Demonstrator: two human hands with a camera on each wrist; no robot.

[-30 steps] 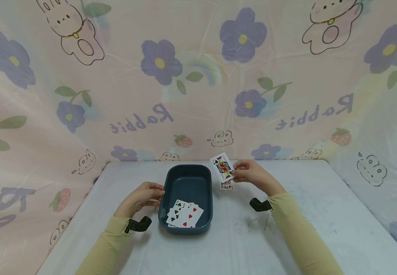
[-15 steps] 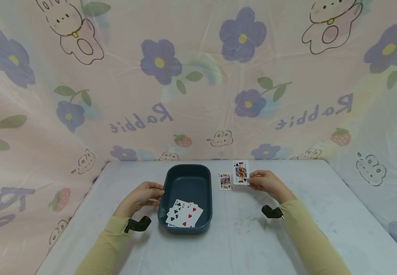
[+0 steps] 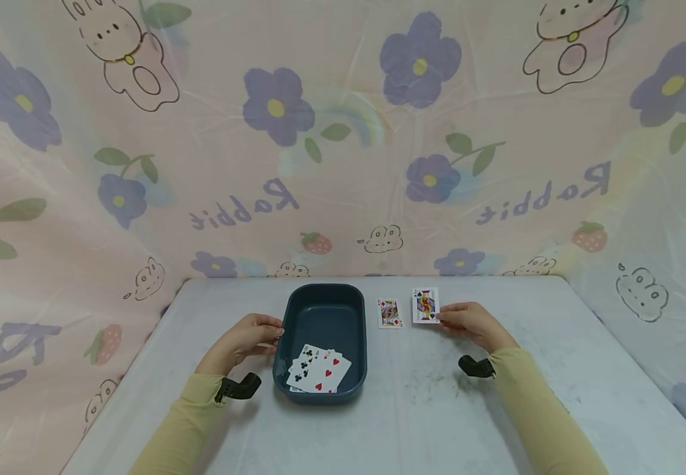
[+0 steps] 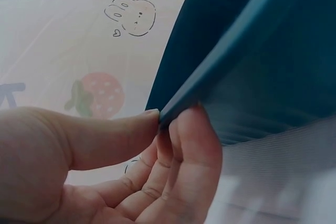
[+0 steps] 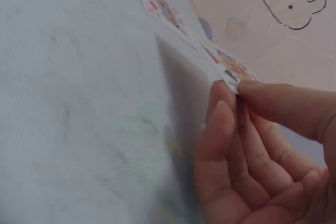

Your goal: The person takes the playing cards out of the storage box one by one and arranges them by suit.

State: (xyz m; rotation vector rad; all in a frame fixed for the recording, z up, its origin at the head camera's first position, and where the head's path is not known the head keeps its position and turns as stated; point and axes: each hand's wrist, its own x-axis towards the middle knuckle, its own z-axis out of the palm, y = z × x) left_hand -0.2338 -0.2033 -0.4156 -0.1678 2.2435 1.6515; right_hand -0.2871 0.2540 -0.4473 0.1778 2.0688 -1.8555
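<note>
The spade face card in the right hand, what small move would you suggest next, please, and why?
Probably lower it flat and let go: the right hand pinches the spade face card by its edge, beside the diamond face card on the table.

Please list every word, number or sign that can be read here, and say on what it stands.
"Rabbit", mirrored: backdrop cloth, and again at right.
"A": red-heart card in the blue tray.
Face card pinched by the right hand and second face card: corner marks too small to read.
</note>
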